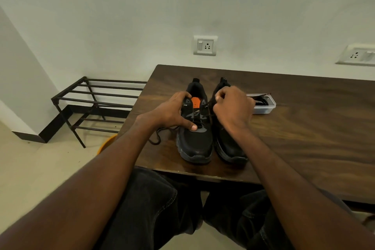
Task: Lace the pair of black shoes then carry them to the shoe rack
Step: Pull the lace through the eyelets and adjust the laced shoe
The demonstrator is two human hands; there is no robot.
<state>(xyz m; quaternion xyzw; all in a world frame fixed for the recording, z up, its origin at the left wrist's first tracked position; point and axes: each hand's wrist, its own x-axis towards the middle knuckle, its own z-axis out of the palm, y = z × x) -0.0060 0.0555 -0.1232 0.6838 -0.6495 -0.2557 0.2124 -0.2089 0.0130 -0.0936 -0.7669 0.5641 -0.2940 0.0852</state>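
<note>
Two black shoes stand side by side, toes toward me, on a dark wooden table [294,128]. My left hand [172,111] grips the left shoe [195,144] around its collar, thumb pressed on the tongue. Its orange insole shows inside. My right hand [233,107] pinches a black lace [206,115] that runs from the left shoe's eyelets, and it hovers over the right shoe [227,146]. The lace's other end [157,138] trails loose on the table at the left.
A clear plastic box [265,105] holding another black lace sits right of the shoes. A dark metal shoe rack [95,99] stands on the floor to the left, by the wall. An orange object [106,144] shows under the table's left edge.
</note>
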